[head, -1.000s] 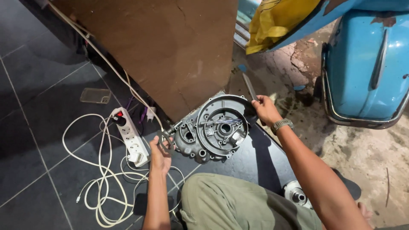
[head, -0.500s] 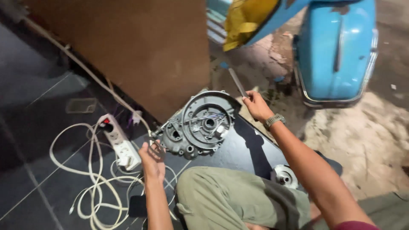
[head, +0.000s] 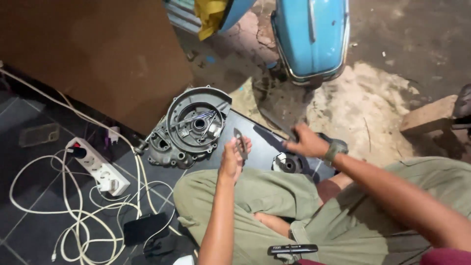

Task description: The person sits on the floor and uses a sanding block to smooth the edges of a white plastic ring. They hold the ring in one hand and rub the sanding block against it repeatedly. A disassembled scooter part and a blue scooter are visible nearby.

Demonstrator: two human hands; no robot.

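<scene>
I sit on the floor with my legs folded. My left hand (head: 229, 161) is raised over my knee and holds a small flat grey metal part (head: 240, 143) upright between its fingers. My right hand (head: 308, 143) grips a long dark flat tool (head: 277, 122) that points away towards the scooter. A grey round engine casing (head: 189, 128) lies on the dark mat (head: 255, 128) just left of my left hand. Between my hands, by my knee, a small round metal part (head: 286, 165) rests on the mat.
A white power strip (head: 98, 170) and loose white cables (head: 73, 216) lie on the dark tiles at left, with a black phone (head: 144, 227) nearby. A brown board (head: 98, 54) leans behind. A blue scooter (head: 309, 37), a yellow cloth (head: 211, 17) and a brick (head: 428, 115) stand beyond.
My left hand left the casing's edge and rose to the right with the small metal part. My right hand drew back from the casing to the right. The view shifted right.
</scene>
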